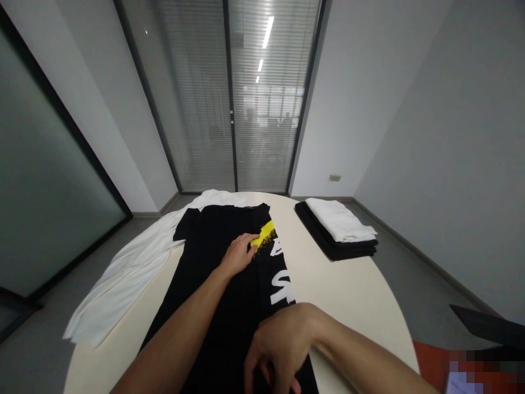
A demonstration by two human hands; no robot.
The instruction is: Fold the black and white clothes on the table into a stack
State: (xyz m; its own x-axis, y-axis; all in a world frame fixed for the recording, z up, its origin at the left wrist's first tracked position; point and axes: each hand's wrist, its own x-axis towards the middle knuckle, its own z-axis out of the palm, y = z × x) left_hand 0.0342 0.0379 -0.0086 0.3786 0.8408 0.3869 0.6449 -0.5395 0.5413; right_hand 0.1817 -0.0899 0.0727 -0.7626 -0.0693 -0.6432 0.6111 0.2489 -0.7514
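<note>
A black T-shirt [221, 306] lies lengthwise on the round table, its right side folded over so that part of a yellow and white print shows along the edge. Flat on the upper part of the shirt rests my left hand [239, 254], fingers stretched out beside the yellow patch. My right hand [283, 339] is bent down over the shirt's near end, its fingers curled in at the black fabric. The lower frame edge partly cuts off those fingertips.
The cream table [353, 295] carries a white garment [127, 268] spread along its left side, partly under the shirt's sleeve. At the right sits a folded pile, a white cloth [340, 219] on top of black ones [328, 249]. Behind stands a glass partition [266, 137] with blinds.
</note>
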